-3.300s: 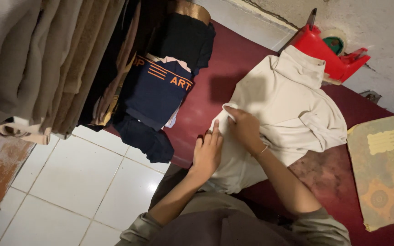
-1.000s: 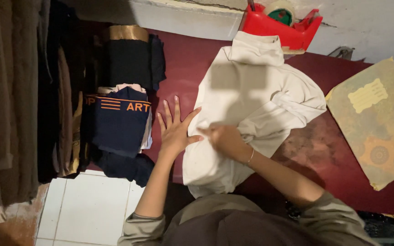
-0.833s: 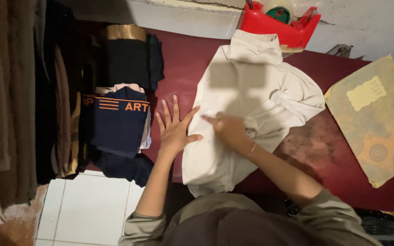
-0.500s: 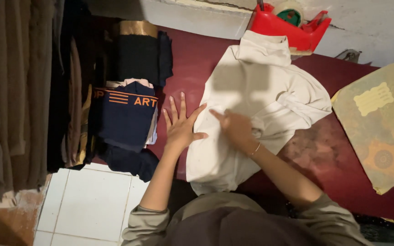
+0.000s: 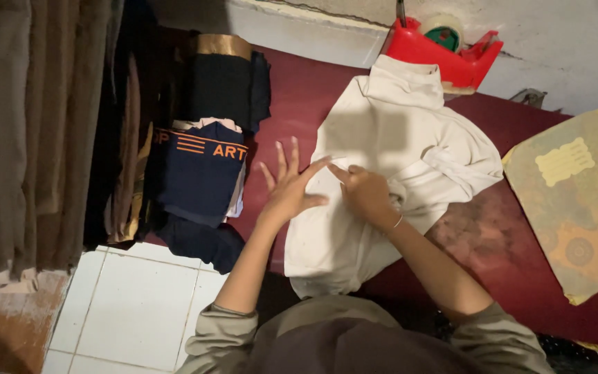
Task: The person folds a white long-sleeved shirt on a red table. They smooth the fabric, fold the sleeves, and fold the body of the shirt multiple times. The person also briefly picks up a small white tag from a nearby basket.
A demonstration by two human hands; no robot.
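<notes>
On the dark red floor covering (image 5: 299, 90) below me lies a cream long-sleeved shirt (image 5: 410, 145), spread flat with its collar toward the far wall and one sleeve folded across its right side. I see my left hand (image 5: 288, 190) resting at the shirt's left edge, palm down, its fingers (image 5: 279, 161) spread wide and pointing away from me; only the thumb side touches the cloth, while the other fingers lie over the red covering. My right hand (image 5: 365, 194) sits just beside it, on the shirt's middle, with the fingers curled and pressed together against the fabric (whether they pinch a fold I cannot tell, since the knuckles hide it). A thin bracelet shows at that wrist. Left of the hands, well clear of the shirt, sits a pile of folded clothes (image 5: 202, 173), a navy piece with orange lettering on top and a black piece behind it. Beyond the collar, touching the wall, stands a red plastic holder (image 5: 441, 59) with a roll of tape (image 5: 443, 31) in it. To the right, apart from the shirt, lies a patterned olive-brown book (image 5: 576, 208) with a pale label. White floor tiles (image 5: 133, 305) show near my left elbow, and brown cloths (image 5: 29, 125) hang along the left side.
</notes>
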